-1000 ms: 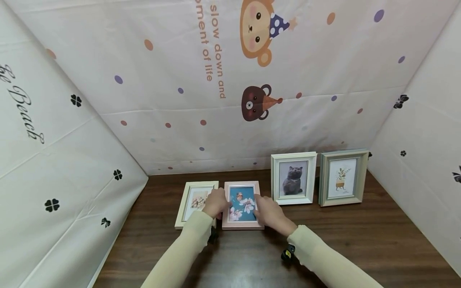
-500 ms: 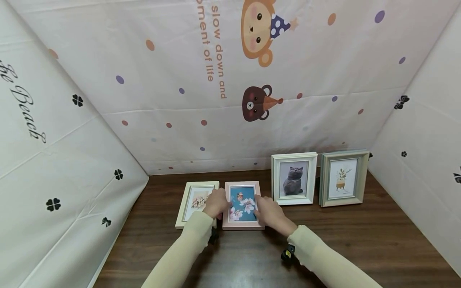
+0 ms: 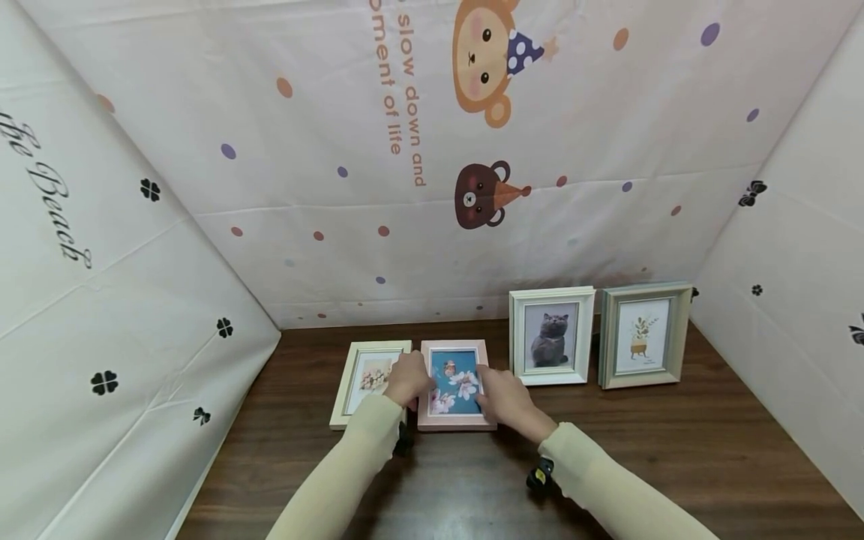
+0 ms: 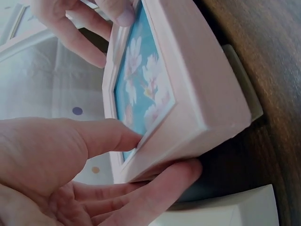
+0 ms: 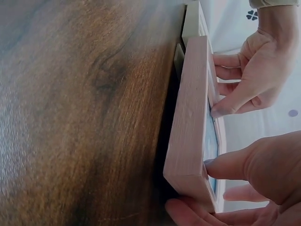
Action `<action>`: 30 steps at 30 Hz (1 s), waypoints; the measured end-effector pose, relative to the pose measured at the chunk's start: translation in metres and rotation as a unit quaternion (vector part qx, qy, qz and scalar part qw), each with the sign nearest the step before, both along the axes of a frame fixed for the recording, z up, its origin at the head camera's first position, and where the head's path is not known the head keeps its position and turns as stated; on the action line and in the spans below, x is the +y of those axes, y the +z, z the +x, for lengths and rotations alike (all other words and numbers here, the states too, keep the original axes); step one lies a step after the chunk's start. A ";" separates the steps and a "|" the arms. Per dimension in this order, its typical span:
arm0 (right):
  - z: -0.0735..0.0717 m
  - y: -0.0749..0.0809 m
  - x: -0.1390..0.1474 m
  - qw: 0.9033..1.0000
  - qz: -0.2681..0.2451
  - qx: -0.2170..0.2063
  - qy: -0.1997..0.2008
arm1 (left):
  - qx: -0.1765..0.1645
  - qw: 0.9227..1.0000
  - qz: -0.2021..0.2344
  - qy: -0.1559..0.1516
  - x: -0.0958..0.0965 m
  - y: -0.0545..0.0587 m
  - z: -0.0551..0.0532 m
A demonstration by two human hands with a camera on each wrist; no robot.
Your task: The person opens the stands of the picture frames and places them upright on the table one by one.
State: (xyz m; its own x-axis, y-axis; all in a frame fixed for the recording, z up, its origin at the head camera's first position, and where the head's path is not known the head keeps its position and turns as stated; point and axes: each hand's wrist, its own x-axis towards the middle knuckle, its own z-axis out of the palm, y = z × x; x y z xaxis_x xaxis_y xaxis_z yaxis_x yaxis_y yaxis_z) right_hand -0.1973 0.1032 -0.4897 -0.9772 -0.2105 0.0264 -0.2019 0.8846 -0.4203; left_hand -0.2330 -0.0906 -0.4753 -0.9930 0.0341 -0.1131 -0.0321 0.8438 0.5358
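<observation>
A pink picture frame [image 3: 456,424] with a blue flower print lies face up on the wooden table. My left hand [image 3: 407,379] pinches its left side, thumb on the face and fingers along the outer edge, as the left wrist view shows. On the opposite side my right hand [image 5: 277,174] grips it the same way. A dark gap shows between frame and table in the right wrist view, and a thin pale piece [image 4: 244,84] sticks out beneath it. Just left lies a cream picture frame [image 3: 340,405] with a flower print, partly covered by my left hand and sleeve.
A white picture frame [image 3: 582,337] with a grey cat stands upright near the back wall. Right of it stands a grey-beige picture frame [image 3: 607,345] with a potted plant print. Patterned white cloth walls [image 3: 324,262] enclose the table [image 3: 709,465] at back and sides.
</observation>
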 end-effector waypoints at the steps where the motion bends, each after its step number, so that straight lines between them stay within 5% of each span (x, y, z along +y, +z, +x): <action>1: 0.001 0.000 0.000 1.000 -0.002 0.005 -0.001 | 0.005 1.000 0.002 -0.002 0.000 0.000 0.000; 8: 0.003 0.003 0.002 0.995 -0.033 0.089 0.006 | 0.074 0.997 0.005 0.014 -0.001 0.002 0.002; 14: 0.003 0.004 0.005 0.978 -0.086 0.190 0.003 | 0.152 0.987 0.017 0.054 0.000 0.005 0.003; 22: 0.003 0.005 -0.001 0.964 -0.145 0.212 -0.061 | 0.252 0.961 0.058 0.099 0.000 0.004 0.009; 30: -0.003 0.008 -0.003 0.955 -0.164 0.223 -0.103 | 0.345 0.931 0.067 0.102 0.002 0.001 0.014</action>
